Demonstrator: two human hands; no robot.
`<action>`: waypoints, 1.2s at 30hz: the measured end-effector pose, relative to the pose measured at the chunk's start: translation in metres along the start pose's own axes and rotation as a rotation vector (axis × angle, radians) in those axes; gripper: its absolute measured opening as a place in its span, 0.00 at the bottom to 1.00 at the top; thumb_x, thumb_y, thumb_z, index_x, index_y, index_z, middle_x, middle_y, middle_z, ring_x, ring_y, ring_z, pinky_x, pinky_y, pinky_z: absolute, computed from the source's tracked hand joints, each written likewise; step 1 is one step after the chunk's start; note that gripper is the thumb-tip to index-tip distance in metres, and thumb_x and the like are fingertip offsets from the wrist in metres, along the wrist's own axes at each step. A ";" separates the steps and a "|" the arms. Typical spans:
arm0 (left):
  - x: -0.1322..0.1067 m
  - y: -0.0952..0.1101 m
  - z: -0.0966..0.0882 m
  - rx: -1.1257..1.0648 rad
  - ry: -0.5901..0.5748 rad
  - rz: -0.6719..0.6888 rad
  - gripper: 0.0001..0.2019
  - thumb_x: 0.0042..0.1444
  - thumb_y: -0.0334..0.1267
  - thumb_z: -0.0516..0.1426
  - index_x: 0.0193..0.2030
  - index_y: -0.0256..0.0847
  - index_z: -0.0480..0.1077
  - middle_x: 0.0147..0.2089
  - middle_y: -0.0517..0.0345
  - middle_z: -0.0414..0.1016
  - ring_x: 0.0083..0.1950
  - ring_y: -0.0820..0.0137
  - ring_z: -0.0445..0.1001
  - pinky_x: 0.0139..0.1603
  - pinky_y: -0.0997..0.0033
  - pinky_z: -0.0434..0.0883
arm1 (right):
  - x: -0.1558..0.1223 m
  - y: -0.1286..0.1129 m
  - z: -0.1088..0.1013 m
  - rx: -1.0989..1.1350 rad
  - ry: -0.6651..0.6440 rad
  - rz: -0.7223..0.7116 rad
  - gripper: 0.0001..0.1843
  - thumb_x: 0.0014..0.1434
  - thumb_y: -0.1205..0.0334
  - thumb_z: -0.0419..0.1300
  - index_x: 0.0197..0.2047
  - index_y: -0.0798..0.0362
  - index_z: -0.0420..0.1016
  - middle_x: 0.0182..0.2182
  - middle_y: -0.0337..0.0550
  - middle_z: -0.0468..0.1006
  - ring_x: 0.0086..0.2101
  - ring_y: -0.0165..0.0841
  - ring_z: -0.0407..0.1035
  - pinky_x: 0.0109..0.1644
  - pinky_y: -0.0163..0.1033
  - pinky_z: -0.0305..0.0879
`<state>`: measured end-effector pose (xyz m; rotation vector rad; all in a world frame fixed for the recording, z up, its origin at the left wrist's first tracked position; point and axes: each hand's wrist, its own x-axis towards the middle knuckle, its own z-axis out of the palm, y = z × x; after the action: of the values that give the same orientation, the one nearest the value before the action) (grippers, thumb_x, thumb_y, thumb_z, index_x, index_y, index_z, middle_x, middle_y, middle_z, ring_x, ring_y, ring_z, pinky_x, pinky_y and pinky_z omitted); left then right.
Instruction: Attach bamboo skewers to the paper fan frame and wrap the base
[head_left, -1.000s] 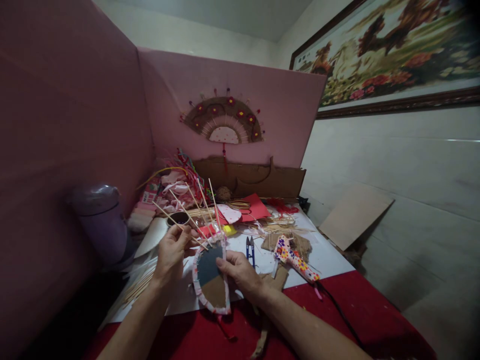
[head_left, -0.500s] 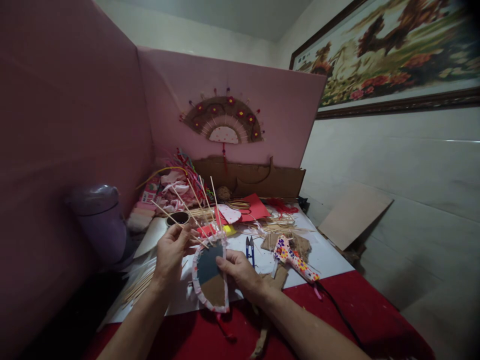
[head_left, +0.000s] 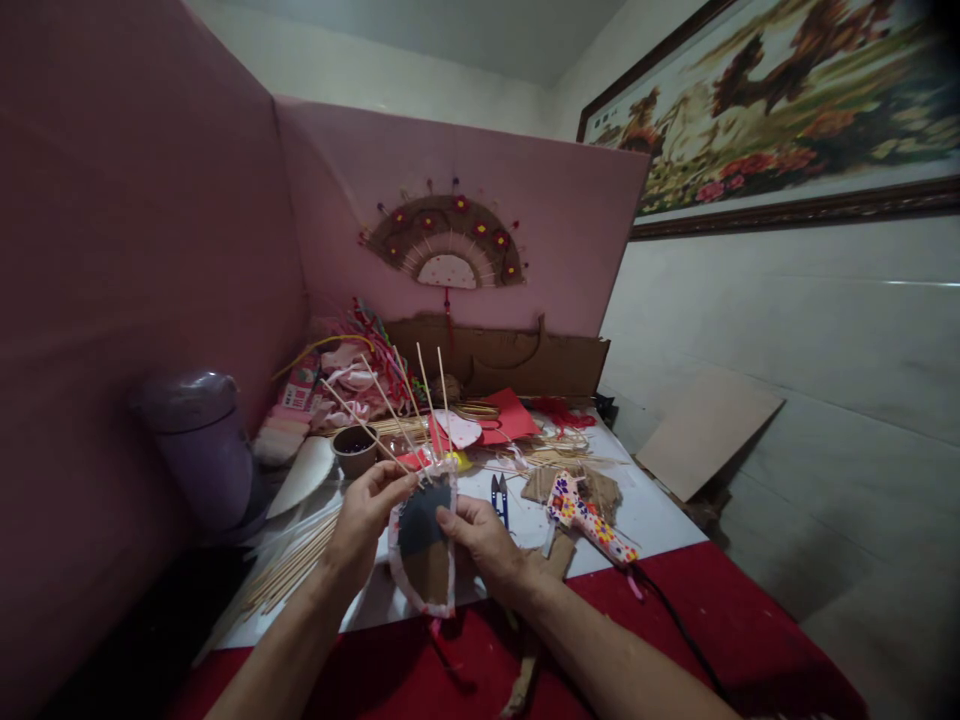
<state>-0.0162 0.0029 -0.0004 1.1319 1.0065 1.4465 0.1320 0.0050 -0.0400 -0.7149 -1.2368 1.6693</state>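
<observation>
My right hand (head_left: 480,540) grips the straight right edge of a half-round cardboard piece (head_left: 427,575), thumb on its face. Its back is dark grey above and bare brown below, with a pale fabric rim folded round the edge. Several thin bamboo sticks (head_left: 424,405) fan upward from its top. My left hand (head_left: 375,510) is closed at the piece's upper left edge, pinching the lowest part of the leftmost stick (head_left: 356,415). The fingertips partly hide where that stick meets the rim. A red tassel (head_left: 437,635) hangs below the piece.
A flowered glue gun (head_left: 589,520) lies at right, its cord trailing over the red cloth (head_left: 720,610). Blue thread snips (head_left: 500,500) lie behind my right hand. Loose sticks (head_left: 296,560), a cup (head_left: 355,450) and a purple bin (head_left: 199,450) are at left. A finished fan (head_left: 450,235) hangs on the pink panel.
My left hand has moved right and closer to the piece's edge, swinging the leftmost stick more upright. The cardboard piece and its sticks have turned slightly; my right hand keeps its grip.
</observation>
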 end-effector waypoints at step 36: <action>0.002 -0.010 0.003 0.115 0.013 0.015 0.08 0.42 0.38 0.61 0.25 0.36 0.69 0.24 0.60 0.70 0.27 0.73 0.64 0.30 0.74 0.61 | 0.003 0.004 -0.002 -0.053 -0.025 -0.076 0.21 0.47 0.46 0.64 0.34 0.57 0.76 0.27 0.40 0.73 0.28 0.30 0.64 0.34 0.34 0.61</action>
<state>-0.0118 0.0067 -0.0091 1.2160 1.1046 1.4241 0.1313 0.0082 -0.0440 -0.6724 -1.3144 1.5934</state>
